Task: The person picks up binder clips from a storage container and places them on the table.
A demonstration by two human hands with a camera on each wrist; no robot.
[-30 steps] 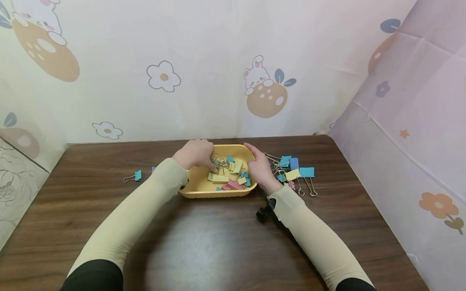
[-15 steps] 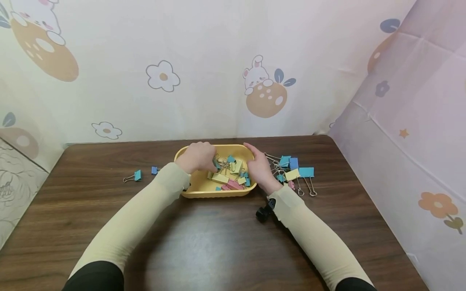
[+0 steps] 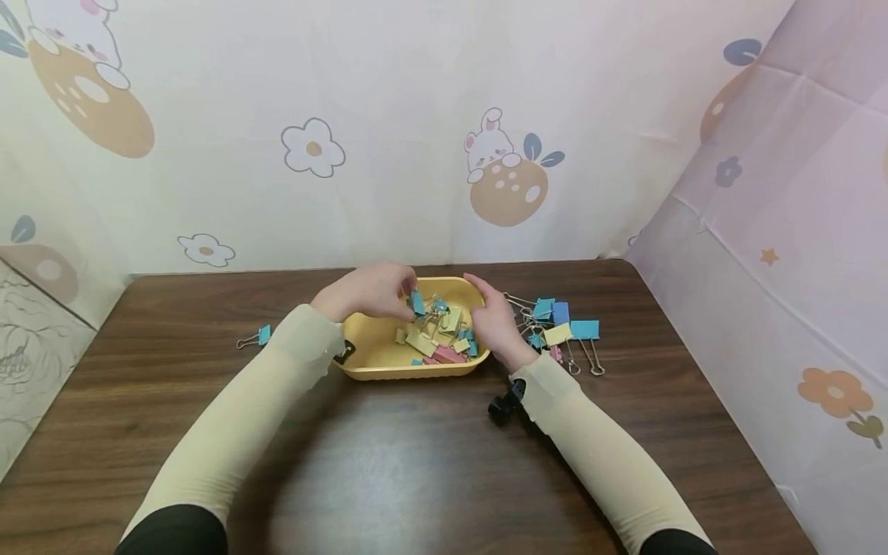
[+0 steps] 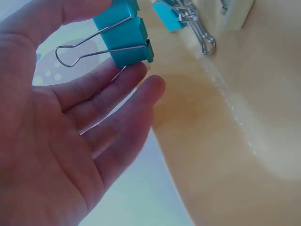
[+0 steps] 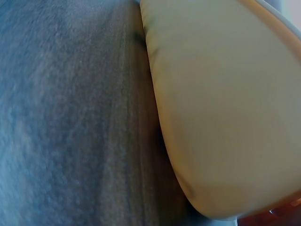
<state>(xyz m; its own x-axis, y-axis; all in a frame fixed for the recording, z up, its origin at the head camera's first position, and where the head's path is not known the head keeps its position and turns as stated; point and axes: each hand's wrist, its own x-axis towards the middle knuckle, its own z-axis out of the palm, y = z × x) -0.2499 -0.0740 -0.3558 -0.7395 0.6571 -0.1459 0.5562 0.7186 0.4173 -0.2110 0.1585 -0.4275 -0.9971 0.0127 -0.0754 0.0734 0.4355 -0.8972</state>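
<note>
Above the left half of a yellow tray (image 3: 375,347), the left hand (image 3: 370,291) pinches a teal clip (image 4: 124,35), thumb on one side and fingertips on the other, with the remaining fingers only loosely bent. The clip's body is smooth, glossy and flat-faced, with a rolled edge at the side away from the palm. Two thin silver wire handles run back toward the palm, the lower one ending in a rounded loop; the top of the body is cut off in the left wrist view. At the tray's right end lies the right hand (image 3: 496,320), one finger straight up toward the rim; whether the others curl under it, I cannot tell. Yellow clips (image 3: 420,341), a pink clip (image 3: 449,354) and more teal ones lie jumbled inside the tray. On the brown table (image 3: 388,470), a mixed pile of clips (image 3: 557,333) sits just beyond the right hand, and a lone clip (image 3: 264,334), also teal, lies well apart to the left.
</note>
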